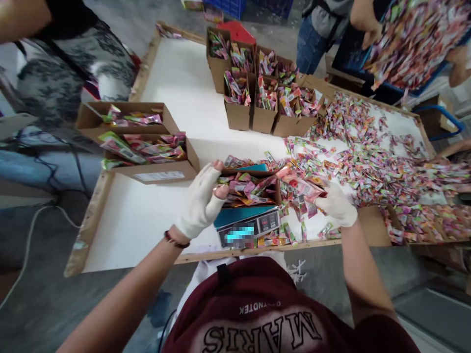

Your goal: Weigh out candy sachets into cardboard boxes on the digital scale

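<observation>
A small cardboard box [278, 190] full of pink and green snack packets [250, 188] stands on a digital scale [269, 221] with a blue-green platform. At the box's left end is my left hand [200, 198], in a white glove with bare fingertips; its thumb and fingers are apart and nothing is in them. Whether it touches the box I cannot tell. To the right of the box, my right hand [337, 203], also gloved, is closed on a bunch of snack packets [303, 190] above the loose pile. Its fingertips are partly hidden by the packets.
Loose packets [368, 166] cover the right of the white table [132, 225]. Filled boxes stand at the left [158, 172], at the back [237, 116] and at the right front [373, 225]. Another person's hands [371, 34] are at a packet-filled blue crate [423, 88]. Someone else stands back left.
</observation>
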